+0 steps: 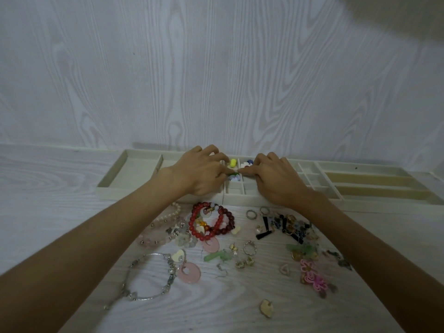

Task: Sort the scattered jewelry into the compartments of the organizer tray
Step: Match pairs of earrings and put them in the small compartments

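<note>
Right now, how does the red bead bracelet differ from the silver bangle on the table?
The red bead bracelet is made of opaque round beads, coiled in overlapping loops; the silver bangle is one thin open hoop with small charms. The bracelet lies near the organizer tray; the bangle lies nearer the person, further left. Both lie unsorted on the table.

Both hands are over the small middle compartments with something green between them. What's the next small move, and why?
Probably lower the green piece into the small compartment under it and let go: both hands pinch it just above the tray, and much jewelry remains on the table.
</note>
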`<state>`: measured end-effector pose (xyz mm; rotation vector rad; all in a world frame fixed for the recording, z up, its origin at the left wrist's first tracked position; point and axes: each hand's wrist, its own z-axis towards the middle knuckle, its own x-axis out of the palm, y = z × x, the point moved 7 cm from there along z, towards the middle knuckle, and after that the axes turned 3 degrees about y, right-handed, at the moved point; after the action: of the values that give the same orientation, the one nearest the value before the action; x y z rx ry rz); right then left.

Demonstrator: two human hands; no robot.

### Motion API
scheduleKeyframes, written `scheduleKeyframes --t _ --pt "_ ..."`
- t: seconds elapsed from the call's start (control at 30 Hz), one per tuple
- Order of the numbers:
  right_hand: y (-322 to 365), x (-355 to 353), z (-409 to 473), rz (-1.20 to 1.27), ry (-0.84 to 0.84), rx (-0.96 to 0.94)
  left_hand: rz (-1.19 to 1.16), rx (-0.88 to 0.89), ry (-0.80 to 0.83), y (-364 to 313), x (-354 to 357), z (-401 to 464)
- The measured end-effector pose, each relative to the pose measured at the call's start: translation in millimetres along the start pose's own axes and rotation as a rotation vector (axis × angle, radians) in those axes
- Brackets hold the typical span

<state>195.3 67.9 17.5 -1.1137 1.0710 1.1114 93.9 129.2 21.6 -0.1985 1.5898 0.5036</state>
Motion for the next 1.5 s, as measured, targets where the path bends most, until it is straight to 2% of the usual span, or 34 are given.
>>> scheduleKeyframes --t 0.3,0.47,0.7,0.97,1.33,1.5 --pt "9.3 -7.9 3.4 -0.078 -0.067 -0.035 -0.070 -0.019 -0.003 5.1 -2.8 0.8" --pt "6.0 -15.3 6.9 -0.023 -0.078 -0.007 -0.098 -0.027 -0.077 4.3 -11.7 7.0" --pt "8.9 -12.9 6.6 0.007 -0.037 -0.020 -0.096 -0.022 -0.070 6.8 -9.7 7.5" --pt "7.5 -18.2 7.6 0.042 -0.068 -0.004 -0.060 -0.012 -0.124 4.5 -16.7 9.1" --pt "19.6 -11.7 3.2 0.003 -0.002 -0.080 -0.064 -0.012 -0.095 3.9 -14.2 9.2" --pt "15.1 -19.6 4.7 0.094 -0.087 -0.007 -0.076 -0.009 -0.079 1.7 -11.2 10.4"
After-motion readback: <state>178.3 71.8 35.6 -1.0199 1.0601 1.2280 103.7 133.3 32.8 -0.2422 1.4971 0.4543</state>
